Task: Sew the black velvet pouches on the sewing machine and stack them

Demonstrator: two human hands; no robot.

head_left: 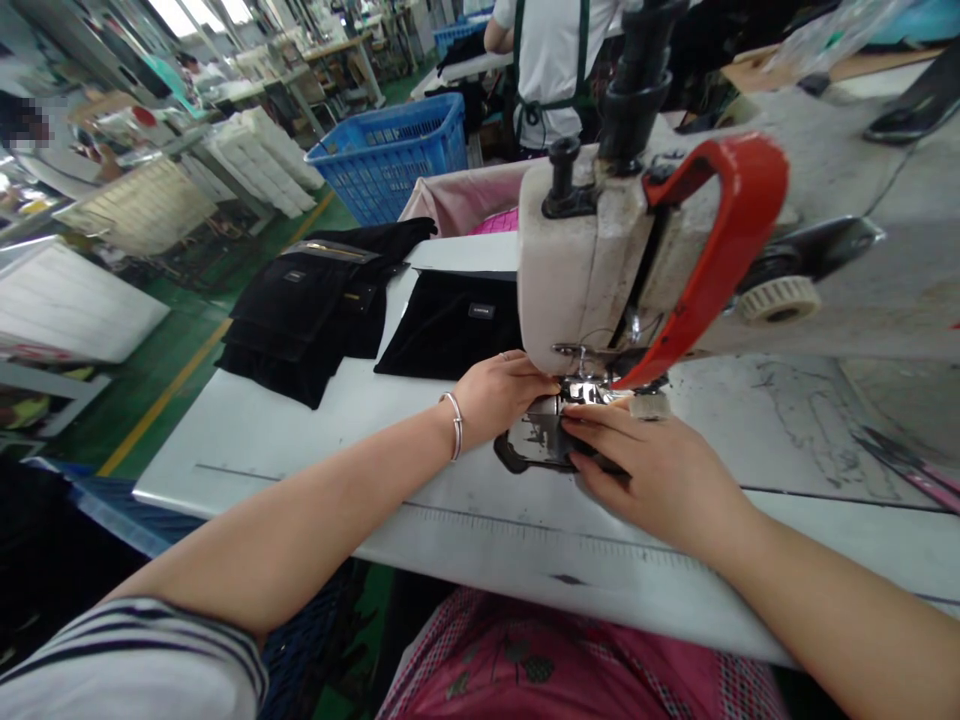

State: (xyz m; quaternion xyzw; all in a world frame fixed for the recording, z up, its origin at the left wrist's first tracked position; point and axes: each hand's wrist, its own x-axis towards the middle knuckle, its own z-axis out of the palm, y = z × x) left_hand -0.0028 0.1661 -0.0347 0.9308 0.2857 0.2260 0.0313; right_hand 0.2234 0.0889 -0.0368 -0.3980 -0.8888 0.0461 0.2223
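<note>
My left hand (504,393), with a silver bangle at its wrist, reaches to the left side of the presser foot (586,392) of a sewing machine (570,265). Its fingers are pressed together at the foot; what they hold is too small to make out. Opposite it, my right hand (667,470) lies with fingers stretched and apart beside the metal needle plate (534,440); something dark shows under its fingers. Behind my left hand a black fabric panel (442,322) with a small label lies flat, partly hidden by the machine head.
Black fabric pieces (304,300) with zips and labels are stacked at the table's left. A red guard (750,220) curves over the machine's front. Scissors (911,470) lie at the right. Beyond the table stand a blue basket (397,150) and a person in an apron (551,75).
</note>
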